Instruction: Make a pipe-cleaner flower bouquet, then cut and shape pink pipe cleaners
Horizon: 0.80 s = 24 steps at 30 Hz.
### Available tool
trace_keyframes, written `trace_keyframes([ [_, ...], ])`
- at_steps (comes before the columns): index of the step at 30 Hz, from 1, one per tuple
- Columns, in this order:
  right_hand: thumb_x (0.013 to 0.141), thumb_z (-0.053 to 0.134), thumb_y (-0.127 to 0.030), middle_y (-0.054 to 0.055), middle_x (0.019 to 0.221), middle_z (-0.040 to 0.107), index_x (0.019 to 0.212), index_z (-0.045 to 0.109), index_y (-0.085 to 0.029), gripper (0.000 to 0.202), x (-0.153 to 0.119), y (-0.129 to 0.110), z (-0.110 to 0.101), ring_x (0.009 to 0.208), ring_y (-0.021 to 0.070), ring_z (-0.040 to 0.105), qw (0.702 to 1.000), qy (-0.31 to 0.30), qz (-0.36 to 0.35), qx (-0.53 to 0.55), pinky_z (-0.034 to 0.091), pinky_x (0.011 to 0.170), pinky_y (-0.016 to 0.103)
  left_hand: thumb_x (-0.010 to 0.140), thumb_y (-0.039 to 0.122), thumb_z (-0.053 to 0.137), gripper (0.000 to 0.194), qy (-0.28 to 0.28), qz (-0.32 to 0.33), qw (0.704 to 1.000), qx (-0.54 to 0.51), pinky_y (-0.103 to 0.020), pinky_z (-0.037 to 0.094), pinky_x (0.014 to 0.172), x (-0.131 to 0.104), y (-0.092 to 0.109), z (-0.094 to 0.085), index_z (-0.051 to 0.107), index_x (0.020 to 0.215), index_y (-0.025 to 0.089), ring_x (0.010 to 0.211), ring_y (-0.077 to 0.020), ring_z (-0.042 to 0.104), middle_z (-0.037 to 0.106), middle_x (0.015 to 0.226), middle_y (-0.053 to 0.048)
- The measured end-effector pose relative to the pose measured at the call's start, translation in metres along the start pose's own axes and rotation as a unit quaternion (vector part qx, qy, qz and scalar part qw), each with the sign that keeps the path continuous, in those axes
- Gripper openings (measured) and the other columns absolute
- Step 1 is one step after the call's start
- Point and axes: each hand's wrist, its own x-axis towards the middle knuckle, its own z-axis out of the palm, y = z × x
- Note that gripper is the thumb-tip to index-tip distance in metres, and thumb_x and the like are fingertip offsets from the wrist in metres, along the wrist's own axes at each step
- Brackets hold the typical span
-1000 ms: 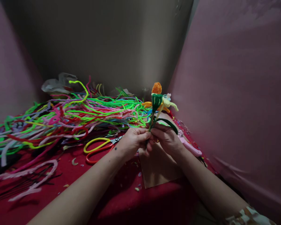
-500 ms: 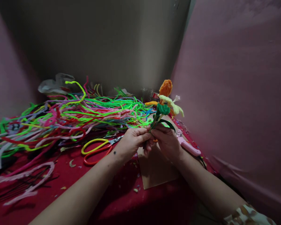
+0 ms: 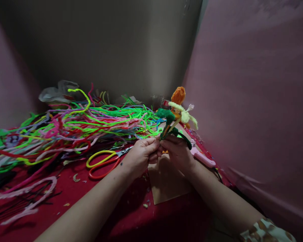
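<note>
My left hand and my right hand meet over a sheet of brown cardboard, fingers pinched round the stems of a pipe-cleaner flower. Its pale yellow petals point up and to the right. Dark green fuzzy leaves stand out from the stems, one curving down over my right hand. Just behind the pale petals shows an orange fuzzy piece; whether it belongs to the held flower I cannot tell. The fingertips partly hide the stem ends.
Scissors with yellow and red handles lie left of my hands. A large heap of coloured pipe cleaners spreads across the red cloth. A pink glue gun lies to the right. Pink sheets hang at both sides.
The dark green leaves have turned and tilted to the left, and the curved leaf sits lower over my right hand. Both hands keep their hold on the stems.
</note>
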Motion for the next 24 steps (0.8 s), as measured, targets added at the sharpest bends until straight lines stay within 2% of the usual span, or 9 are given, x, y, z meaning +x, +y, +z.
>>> trace_keyframes([
  [7,0.073,0.061,-0.022,-0.001,0.056,0.059,0.065,0.063,-0.019,0.009,0.0,-0.006,0.006,0.051,0.0117,0.053,0.996,-0.039,0.03,0.076,0.045,0.054,0.027,0.076,0.023,0.063,0.014,-0.027,-0.031,0.996,-0.083,-0.015,0.015,0.041,-0.004,0.001,0.001,0.054,0.078,0.012,0.04,0.0007,0.026,0.047,0.057,0.004],
  [9,0.072,0.061,-0.021,-0.001,0.057,0.06,0.071,0.065,-0.02,0.005,0.001,-0.01,0.004,0.051,0.0129,0.055,0.994,-0.062,0.045,0.076,0.048,0.054,0.029,0.075,0.021,0.063,0.013,-0.038,-0.036,0.993,-0.105,-0.014,0.015,0.041,-0.006,0.001,0.004,0.053,0.077,0.012,0.039,0.0011,0.023,0.045,0.055,0.005],
  [14,0.071,0.062,-0.02,-0.001,0.06,0.063,0.098,0.065,-0.024,0.028,0.003,-0.017,-0.004,0.053,0.016,0.06,0.982,-0.139,0.075,0.103,0.051,0.056,0.032,0.073,0.023,0.066,0.018,-0.103,-0.055,0.985,-0.127,-0.015,0.016,0.04,-0.01,-0.001,0.004,0.052,0.07,0.012,0.04,0.0005,0.02,0.043,0.055,0.005],
  [16,0.071,0.062,-0.021,-0.001,0.059,0.062,0.099,0.065,-0.024,0.028,0.002,-0.016,-0.005,0.053,0.0161,0.06,0.98,-0.147,0.071,0.111,0.052,0.059,0.034,0.075,0.026,0.065,0.021,-0.11,-0.058,0.987,-0.105,-0.016,0.016,0.04,-0.009,0.0,0.002,0.052,0.068,0.012,0.04,0.0,0.019,0.041,0.054,0.005],
  [19,0.073,0.061,-0.022,-0.001,0.058,0.06,0.09,0.067,-0.024,0.018,0.001,-0.013,-0.002,0.052,0.0152,0.057,0.987,-0.114,0.038,0.11,0.051,0.058,0.033,0.08,0.033,0.059,0.026,-0.094,-0.042,0.994,-0.024,-0.018,0.02,0.042,-0.007,0.003,-0.001,0.053,0.066,0.012,0.041,-0.0011,0.021,0.039,0.054,0.005],
  [21,0.075,0.059,-0.024,-0.001,0.056,0.058,0.079,0.067,-0.023,0.009,0.0,-0.011,0.001,0.052,0.0145,0.054,0.99,-0.087,0.021,0.108,0.049,0.055,0.031,0.081,0.035,0.056,0.027,-0.056,-0.001,0.996,0.069,-0.018,0.025,0.045,-0.006,0.006,0.001,0.055,0.066,0.012,0.044,-0.0027,0.029,0.044,0.056,0.003],
  [24,0.075,0.06,-0.024,-0.001,0.056,0.055,0.07,0.066,-0.022,0.008,-0.002,-0.009,0.004,0.053,0.0132,0.052,0.995,-0.028,0.012,0.092,0.047,0.056,0.029,0.083,0.033,0.051,0.025,0.021,0.072,0.975,0.211,-0.02,0.03,0.049,-0.007,0.009,0.009,0.058,0.069,0.013,0.049,-0.0058,0.038,0.049,0.061,0.002],
])
